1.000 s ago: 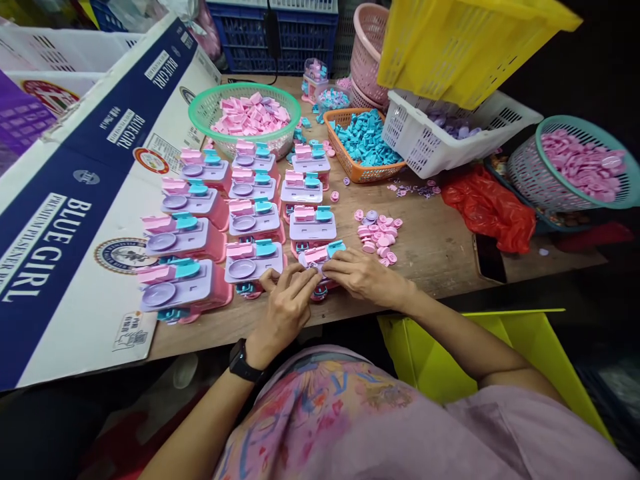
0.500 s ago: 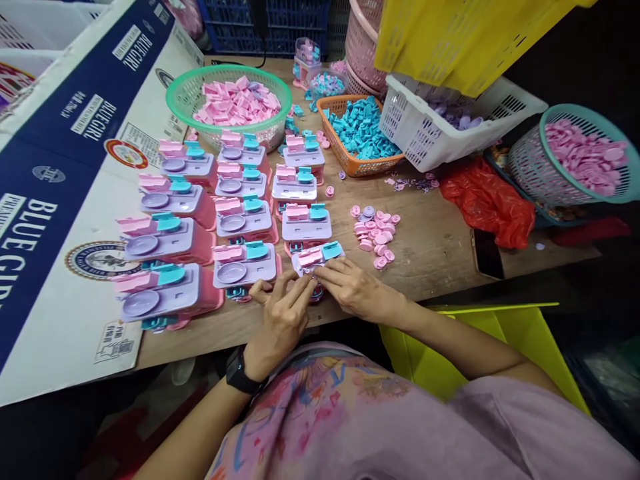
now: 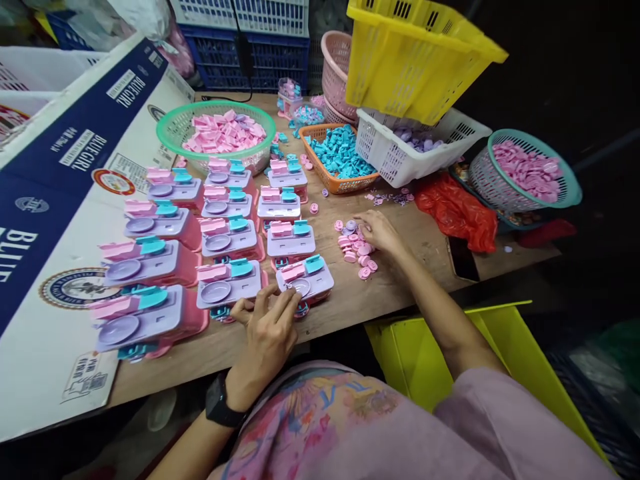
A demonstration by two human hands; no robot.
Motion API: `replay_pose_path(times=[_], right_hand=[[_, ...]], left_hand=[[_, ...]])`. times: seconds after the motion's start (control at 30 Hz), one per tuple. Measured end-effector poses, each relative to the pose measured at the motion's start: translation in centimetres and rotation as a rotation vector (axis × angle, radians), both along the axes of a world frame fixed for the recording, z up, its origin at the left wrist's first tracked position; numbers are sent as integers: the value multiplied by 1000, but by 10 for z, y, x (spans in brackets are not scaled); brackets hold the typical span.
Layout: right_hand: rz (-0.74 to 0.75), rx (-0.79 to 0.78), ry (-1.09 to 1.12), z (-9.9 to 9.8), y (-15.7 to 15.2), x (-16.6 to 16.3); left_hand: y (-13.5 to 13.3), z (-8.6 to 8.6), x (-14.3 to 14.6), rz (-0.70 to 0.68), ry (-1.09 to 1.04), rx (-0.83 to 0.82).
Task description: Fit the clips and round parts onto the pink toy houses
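My left hand point(image 3: 270, 331) is at the front-right toy box point(image 3: 320, 283), its bent fingertips gripping the near left edge. That box has a lilac top with a pink piece, a turquoise piece and a round lilac dish point(image 3: 301, 287); its near lower side is partly hidden. My right hand point(image 3: 381, 231) reaches over the pile of small round pink pieces point(image 3: 364, 250), fingers apart. Close to its fingertips lies a lilac round piece point(image 3: 351, 225). Left of my left hand stands a similar toy box point(image 3: 240, 288), one of several in rows.
A green basket point(image 3: 165, 137) of pink parts stands behind the rows. Further right are an orange basket point(image 3: 333, 185) of turquoise parts, a white basket point(image 3: 393, 160), a red plastic bag point(image 3: 457, 210) and a phone point(image 3: 463, 259). A printed carton point(image 3: 75, 220) leans along the left.
My right hand has left the front-right toy box and moved right and away from me to the pink pile. The box's lilac dish is now visible. The whole view has shifted slightly.
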State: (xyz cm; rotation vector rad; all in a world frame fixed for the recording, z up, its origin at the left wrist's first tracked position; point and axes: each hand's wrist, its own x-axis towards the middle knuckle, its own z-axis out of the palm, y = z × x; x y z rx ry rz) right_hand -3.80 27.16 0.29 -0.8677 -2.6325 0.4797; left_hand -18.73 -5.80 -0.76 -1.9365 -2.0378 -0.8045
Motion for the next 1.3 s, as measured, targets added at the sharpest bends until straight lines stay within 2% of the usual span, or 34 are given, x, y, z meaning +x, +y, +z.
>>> replay_pose_path(times=[0.1,0.2,0.33,0.47,0.53,0.67,0.73,0.97,1.07,1.13,1.2,1.23,1.3], right_hand=[[51,-51,-214,-11,31,-10],[119,-108,-283,-15,39,-22],[11,-94,-161,-15,39,-31],[-156,-209,14,-17,35,-32],[-184,-205,68,-19,33,-31],[-14,-4,81,-22,39,-30],[52,36,25,-23,48,-31],[267,6,-269,-14,70,-46],[187,-22,-367,-9,68,-49],[23,-6,-301,-4,63,-46],[-131,-12,-102,3,53,-42],[-175,-61,29,7,45,-41],[-162,-255,283,17,23,-40]], left_hand=[[-3,5,-3,7,2,-16],[-6,12,-4,-5,-23,4],[-7,26,-5,1,-55,66],[-2,43,-11,-12,-119,138],[2,51,-17,-16,-151,161],[11,63,-28,-25,-170,182],[16,66,-31,-38,-165,173],[23,64,-31,-54,-148,165],[24,61,-31,-50,-161,153],[24,61,-35,-45,-174,143],[25,63,-41,-33,-176,124],[27,64,-44,-26,-171,111],[30,66,-53,-14,-152,76]])
